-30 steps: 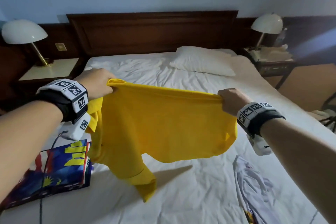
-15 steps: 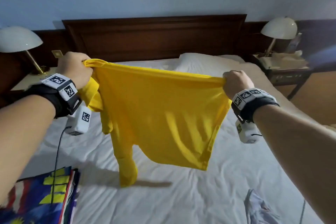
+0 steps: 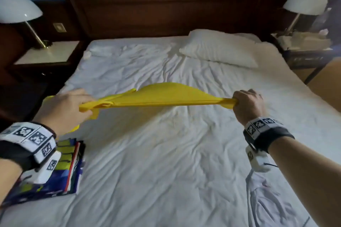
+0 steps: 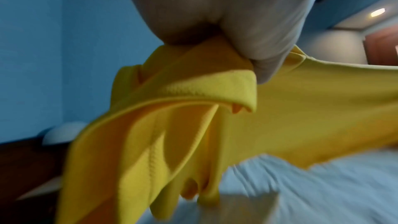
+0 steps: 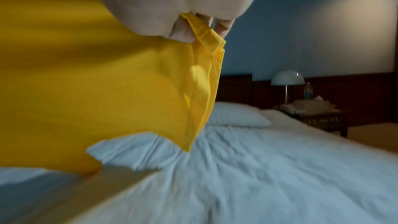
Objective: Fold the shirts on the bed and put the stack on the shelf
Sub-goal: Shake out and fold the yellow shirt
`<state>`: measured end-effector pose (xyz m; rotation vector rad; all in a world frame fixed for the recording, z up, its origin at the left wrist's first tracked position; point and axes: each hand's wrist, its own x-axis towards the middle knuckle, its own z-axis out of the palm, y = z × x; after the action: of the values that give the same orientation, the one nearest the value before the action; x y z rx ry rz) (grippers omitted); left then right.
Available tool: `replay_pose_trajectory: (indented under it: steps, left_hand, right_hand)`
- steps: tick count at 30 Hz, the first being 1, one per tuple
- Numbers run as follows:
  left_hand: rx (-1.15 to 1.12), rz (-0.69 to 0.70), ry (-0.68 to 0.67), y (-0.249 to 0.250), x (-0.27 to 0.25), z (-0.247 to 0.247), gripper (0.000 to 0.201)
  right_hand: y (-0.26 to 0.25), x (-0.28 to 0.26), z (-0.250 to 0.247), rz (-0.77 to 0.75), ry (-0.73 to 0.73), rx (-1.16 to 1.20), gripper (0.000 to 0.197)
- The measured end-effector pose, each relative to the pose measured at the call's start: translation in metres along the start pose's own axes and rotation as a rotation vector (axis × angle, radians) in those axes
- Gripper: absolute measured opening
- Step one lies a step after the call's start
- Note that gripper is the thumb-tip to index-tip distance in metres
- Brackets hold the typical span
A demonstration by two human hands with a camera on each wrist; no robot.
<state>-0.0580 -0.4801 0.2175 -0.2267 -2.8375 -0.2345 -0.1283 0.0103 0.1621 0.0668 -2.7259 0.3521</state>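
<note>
A yellow shirt (image 3: 166, 94) is stretched out flat in the air above the white bed (image 3: 166, 162), billowing away from me. My left hand (image 3: 68, 108) grips its left end, where the collar and a sleeve bunch up (image 4: 193, 91). My right hand (image 3: 247, 105) pinches the other end, the hem corner (image 5: 206, 37). A folded blue, yellow and red shirt (image 3: 68, 167) lies on the bed at the near left. A crumpled white shirt (image 3: 267, 202) lies at the near right, under my right forearm.
A white pillow (image 3: 219, 49) sits at the head of the bed before the dark wooden headboard (image 3: 166, 9). Nightstands with white dome lamps (image 3: 16, 9) (image 3: 304, 2) flank the bed. The right one carries clutter and a bottle (image 5: 308, 90).
The yellow shirt hung down as a sheet from raised hands; both hands have swung down and forward, and the shirt now flies out nearly level above the mattress.
</note>
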Motion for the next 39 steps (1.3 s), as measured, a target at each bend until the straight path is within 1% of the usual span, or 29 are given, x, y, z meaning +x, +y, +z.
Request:
replay_pose_trajectory:
  steps: [2, 3, 5, 7, 9, 11, 13, 14, 16, 17, 18, 20, 22, 24, 26, 27, 28, 30, 32, 34, 35, 37, 39]
  left_hand:
    - [0.014, 0.077, -0.062, -0.004, -0.062, 0.050, 0.032]
    - [0.026, 0.113, -0.095, -0.006, -0.097, 0.079, 0.039]
    - [0.065, 0.145, -0.178, -0.007, -0.168, 0.136, 0.048]
    - [0.094, 0.169, -0.301, -0.003, -0.237, 0.184, 0.060]
    - [0.101, 0.174, -0.458, 0.007, -0.292, 0.221, 0.076]
    - [0.135, 0.110, -0.637, 0.022, -0.332, 0.252, 0.096]
    - [0.198, 0.032, -0.773, 0.043, -0.359, 0.275, 0.100]
    - [0.214, 0.013, -0.799, 0.054, -0.368, 0.284, 0.100]
    - [0.203, 0.010, -0.792, 0.077, -0.377, 0.298, 0.096]
    - [0.195, 0.019, -0.767, 0.089, -0.376, 0.304, 0.091]
    - [0.184, 0.035, -0.743, 0.099, -0.373, 0.309, 0.087]
    - [0.161, 0.081, -0.716, 0.118, -0.363, 0.318, 0.078]
    - [0.143, 0.104, -0.733, 0.129, -0.355, 0.328, 0.069]
    - [0.125, 0.083, -0.749, 0.130, -0.349, 0.339, 0.055]
    - [0.108, 0.063, -0.765, 0.128, -0.348, 0.347, 0.041]
    - [0.099, 0.068, -0.768, 0.128, -0.349, 0.349, 0.039]
    - [0.090, 0.083, -0.772, 0.128, -0.351, 0.351, 0.039]
    - [0.074, 0.115, -0.780, 0.135, -0.357, 0.349, 0.039]
    - [0.044, 0.108, -0.788, 0.142, -0.363, 0.343, 0.034]
    - [-0.007, 0.040, -0.805, 0.146, -0.364, 0.336, 0.028]
    - [-0.046, -0.021, -0.802, 0.146, -0.362, 0.332, 0.024]
    - [-0.138, -0.196, -0.753, 0.142, -0.361, 0.326, 0.020]
    - [-0.179, -0.384, -0.663, 0.134, -0.359, 0.317, 0.017]
  right_hand:
    - [0.013, -0.057, 0.038, -0.055, -0.002, -0.014, 0.017]
    - [0.022, -0.090, 0.057, -0.072, -0.024, -0.030, 0.017]
    - [0.040, -0.155, 0.091, -0.083, -0.098, -0.065, 0.016]
    - [0.059, -0.220, 0.121, -0.090, -0.203, -0.103, 0.014]
    - [0.077, -0.281, 0.147, -0.110, -0.303, -0.133, 0.014]
    - [0.094, -0.333, 0.166, -0.117, -0.410, -0.167, 0.015]
    - [0.109, -0.375, 0.177, -0.066, -0.535, -0.224, 0.018]
    - [0.115, -0.392, 0.180, -0.025, -0.597, -0.243, 0.023]
    - [0.125, -0.416, 0.181, 0.031, -0.689, -0.255, 0.037]
    - [0.129, -0.423, 0.181, 0.035, -0.702, -0.257, 0.037]
    - [0.132, -0.428, 0.181, 0.022, -0.698, -0.258, 0.034]
    - [0.134, -0.431, 0.180, -0.030, -0.654, -0.237, 0.022]
    - [0.134, -0.427, 0.178, -0.082, -0.588, -0.161, 0.013]
    - [0.135, -0.419, 0.174, -0.118, -0.534, -0.099, 0.006]
    - [0.140, -0.416, 0.169, -0.117, -0.546, -0.122, 0.006]
    - [0.144, -0.418, 0.167, -0.105, -0.589, -0.173, 0.010]
    - [0.148, -0.422, 0.165, -0.098, -0.665, -0.236, 0.017]
    - [0.146, -0.427, 0.160, -0.099, -0.861, -0.330, 0.030]
    - [0.136, -0.424, 0.154, -0.075, -1.010, -0.382, 0.032]
    - [0.125, -0.418, 0.149, -0.041, -1.035, -0.399, 0.032]
    - [0.117, -0.414, 0.145, -0.023, -1.035, -0.401, 0.031]
    - [0.101, -0.409, 0.141, -0.020, -1.007, -0.365, 0.025]
    - [0.079, -0.406, 0.141, 0.025, -1.015, -0.217, 0.013]
